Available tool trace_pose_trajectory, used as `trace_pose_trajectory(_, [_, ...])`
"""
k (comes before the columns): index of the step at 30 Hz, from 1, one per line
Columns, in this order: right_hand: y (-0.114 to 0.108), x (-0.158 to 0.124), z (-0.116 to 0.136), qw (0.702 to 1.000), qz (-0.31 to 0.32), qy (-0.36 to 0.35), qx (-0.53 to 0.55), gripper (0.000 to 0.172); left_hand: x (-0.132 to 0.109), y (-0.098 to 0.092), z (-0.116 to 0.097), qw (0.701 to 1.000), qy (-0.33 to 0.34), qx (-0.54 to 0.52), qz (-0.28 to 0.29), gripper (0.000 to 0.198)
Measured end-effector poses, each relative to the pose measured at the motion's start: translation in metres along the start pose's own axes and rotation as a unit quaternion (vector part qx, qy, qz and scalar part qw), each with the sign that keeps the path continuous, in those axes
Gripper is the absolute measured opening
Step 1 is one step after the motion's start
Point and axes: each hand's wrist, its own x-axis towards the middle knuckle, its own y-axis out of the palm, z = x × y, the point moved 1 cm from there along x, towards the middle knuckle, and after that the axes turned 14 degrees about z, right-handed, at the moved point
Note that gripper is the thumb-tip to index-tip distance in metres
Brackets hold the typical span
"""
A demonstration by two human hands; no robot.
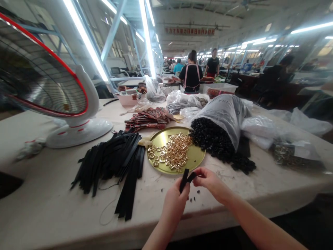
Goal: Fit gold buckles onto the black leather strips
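Just in front of a gold round tray, both hands meet on a black strap. My left hand is closed around it, and one end sticks up past the fingers. With thumb and fingers pinched, my right hand grips the strap's other part, which bends over between the hands. Whether a small loop or buckle sits on the strap is hidden by the fingers. Gold buckles lie heaped on the tray. Left of it is a pile of black straps.
A plastic bag spills small black pieces right of the tray. Reddish strips lie behind it. A white fan with a red rim stands at left. Bagged metal parts lie at right. Several people are farther back.
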Motion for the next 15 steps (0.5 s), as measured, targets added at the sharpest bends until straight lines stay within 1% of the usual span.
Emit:
trace_pose_trajectory(2, [0.007,-0.003,0.002,0.996,0.006,0.020,0.082,0.030,-0.002,-0.002,0.001,0.999,0.008,0.033,-0.029,0.028])
trace_pose_trajectory(4, [0.009,-0.003,0.001,0.989,-0.002,0.030,0.145,0.030,-0.003,-0.003,0.003,0.998,0.015,0.041,-0.043,0.028])
trace_pose_trajectory(6, [0.010,-0.002,-0.003,0.982,-0.016,0.026,0.185,0.029,-0.002,-0.003,0.006,0.999,0.015,0.034,-0.038,0.029])
trace_pose_trajectory(8, [0.009,0.000,-0.008,0.979,-0.027,0.013,0.199,0.031,-0.001,-0.002,0.010,0.999,0.007,0.024,-0.027,0.030])
trace_pose_trajectory(10, [0.007,0.002,-0.012,0.985,-0.038,-0.010,0.167,0.032,0.001,-0.002,0.014,1.000,0.001,0.013,-0.020,0.030])
trace_pose_trajectory(13, [0.002,0.003,-0.014,0.997,-0.050,-0.051,0.027,0.029,0.004,-0.002,0.017,1.000,-0.006,-0.009,0.001,0.028])
trace_pose_trajectory(15, [0.000,0.004,-0.015,0.995,-0.049,-0.069,-0.053,0.028,0.005,-0.002,0.018,0.999,-0.025,-0.039,0.024,0.027])
